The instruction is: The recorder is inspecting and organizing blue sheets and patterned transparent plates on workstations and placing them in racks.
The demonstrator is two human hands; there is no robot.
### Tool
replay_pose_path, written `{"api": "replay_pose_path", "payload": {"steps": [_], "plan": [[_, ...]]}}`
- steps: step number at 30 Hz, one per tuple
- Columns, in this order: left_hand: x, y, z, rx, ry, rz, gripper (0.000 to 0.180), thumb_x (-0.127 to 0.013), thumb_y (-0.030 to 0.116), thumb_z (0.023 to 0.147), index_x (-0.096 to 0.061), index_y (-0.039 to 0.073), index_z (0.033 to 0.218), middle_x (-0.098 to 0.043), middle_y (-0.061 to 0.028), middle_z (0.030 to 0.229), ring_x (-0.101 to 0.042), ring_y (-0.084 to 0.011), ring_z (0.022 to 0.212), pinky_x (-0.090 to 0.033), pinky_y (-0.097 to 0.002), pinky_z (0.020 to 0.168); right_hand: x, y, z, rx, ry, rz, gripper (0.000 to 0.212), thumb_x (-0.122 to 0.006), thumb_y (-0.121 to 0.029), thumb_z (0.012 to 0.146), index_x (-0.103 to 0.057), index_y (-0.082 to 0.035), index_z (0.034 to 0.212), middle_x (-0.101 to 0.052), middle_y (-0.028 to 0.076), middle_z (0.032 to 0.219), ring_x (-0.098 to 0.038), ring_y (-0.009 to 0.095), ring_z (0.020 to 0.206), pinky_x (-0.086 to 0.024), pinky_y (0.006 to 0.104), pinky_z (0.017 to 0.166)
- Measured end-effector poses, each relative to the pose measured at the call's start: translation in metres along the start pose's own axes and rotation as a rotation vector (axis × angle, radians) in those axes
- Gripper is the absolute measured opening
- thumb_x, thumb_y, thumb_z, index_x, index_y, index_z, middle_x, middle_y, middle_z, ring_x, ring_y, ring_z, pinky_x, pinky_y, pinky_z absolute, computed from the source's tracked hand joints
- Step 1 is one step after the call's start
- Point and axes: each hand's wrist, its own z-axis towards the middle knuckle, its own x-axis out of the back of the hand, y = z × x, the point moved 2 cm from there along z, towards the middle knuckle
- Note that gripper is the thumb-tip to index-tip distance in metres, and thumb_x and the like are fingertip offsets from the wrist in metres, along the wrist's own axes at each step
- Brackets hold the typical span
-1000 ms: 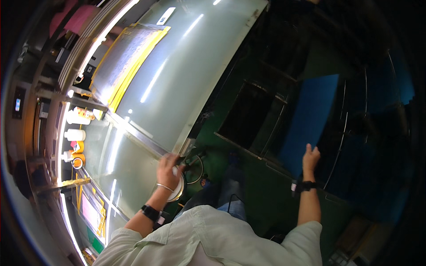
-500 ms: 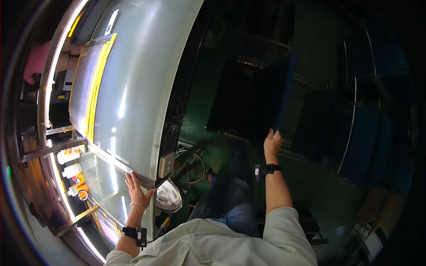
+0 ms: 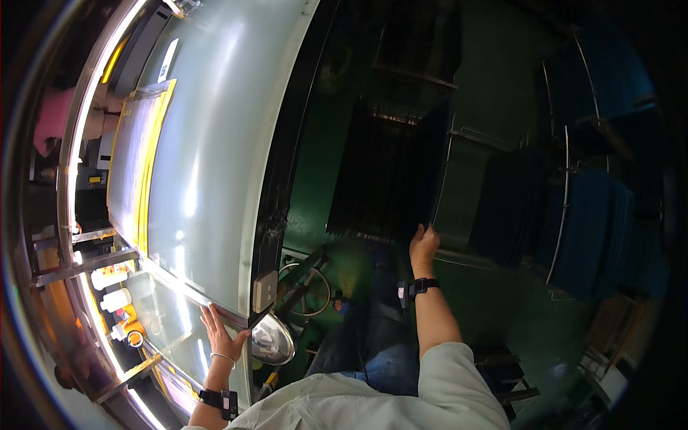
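My left hand [image 3: 223,337] rests with fingers spread on the near edge of a glossy, lit glass-like tabletop [image 3: 222,143], holding nothing. Out to the right, my right hand [image 3: 425,247] is closed at the near lower corner of a thin dark blue panel [image 3: 438,165]. That panel stands upright at the right side of a dark slotted rack [image 3: 373,172]. The fingers' far side is hidden, and the rack is too dark to show its contents well. On the tabletop's left side lie yellow-edged sheets [image 3: 136,158].
Several bottles [image 3: 117,299] stand left of my left hand. A round shiny metal lamp-like shade [image 3: 272,340], a handwheel [image 3: 309,288] and a socket box [image 3: 265,290] are by the table corner. More blue panels [image 3: 580,229] hang in racks at right. A person in pink [image 3: 54,118] is beyond the table.
My right hand has shifted slightly left and nearer, with the blue panel's edge moving left too. The left hand stays on the tabletop edge; the whole view has shifted slightly.
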Motion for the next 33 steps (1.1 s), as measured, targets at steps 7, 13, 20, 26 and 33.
{"api": "replay_pose_path", "payload": {"steps": [7, 13, 20, 26, 33], "plan": [[0.0, -0.003, 0.0, 0.005, -0.003, 0.019, 0.117, -0.078, 0.032, 0.058, 0.001, 0.007, 0.14, 0.0, -0.0217, 0.145, -0.003, -0.044, 0.132, -0.014, -0.046, 0.107, -0.003, -0.007, 0.004, -0.041, -0.008, -0.056, 0.026, -0.05, -0.013, 0.084, -0.057, 0.01, 0.091, -0.059, 0.029, 0.08, -0.057, 0.043, 0.077, -0.047, 0.0448, 0.069], [0.0, 0.0, -0.001, 0.031, -0.004, 0.0, 0.118, -0.079, 0.031, 0.057, 0.001, 0.007, 0.14, 0.001, -0.0216, 0.145, -0.003, -0.0438, 0.132, -0.014, -0.0464, 0.107, -0.001, -0.006, -0.008, -0.006, 0.043, -0.021, 0.027, -0.051, -0.014, 0.083, -0.057, 0.011, 0.093, -0.059, 0.029, 0.081, -0.057, 0.043, 0.077, -0.046, 0.0453, 0.07], [-0.002, -0.003, 0.001, 0.022, -0.003, 0.019, 0.119, -0.08, 0.029, 0.055, 0.001, 0.007, 0.14, 0.001, -0.0221, 0.144, -0.003, -0.0452, 0.131, -0.014, -0.0467, 0.107, -0.001, -0.006, 0.0, -0.09, -0.005, -0.09, 0.028, -0.05, -0.015, 0.084, -0.057, 0.01, 0.093, -0.059, 0.029, 0.082, -0.057, 0.043, 0.079, -0.046, 0.0454, 0.071], [-0.003, -0.006, 0.001, 0.028, -0.01, 0.008, 0.119, -0.079, 0.031, 0.055, 0.001, 0.007, 0.14, 0.001, -0.0222, 0.144, -0.003, -0.0455, 0.131, -0.014, -0.0466, 0.107, -0.004, -0.005, 0.005, -0.095, 0.002, -0.059, 0.027, -0.051, -0.015, 0.084, -0.057, 0.009, 0.093, -0.059, 0.028, 0.081, -0.057, 0.043, 0.079, -0.046, 0.0458, 0.071], [-0.001, -0.002, 0.0, 0.037, -0.019, 0.019, 0.12, -0.079, 0.036, 0.055, 0.001, 0.008, 0.14, 0.002, -0.0225, 0.144, -0.003, -0.0456, 0.131, -0.014, -0.0466, 0.107, -0.004, -0.001, -0.002, -0.037, 0.046, -0.046, 0.026, -0.051, -0.014, 0.083, -0.057, 0.009, 0.093, -0.059, 0.028, 0.081, -0.058, 0.043, 0.077, -0.047, 0.0457, 0.069]]}}
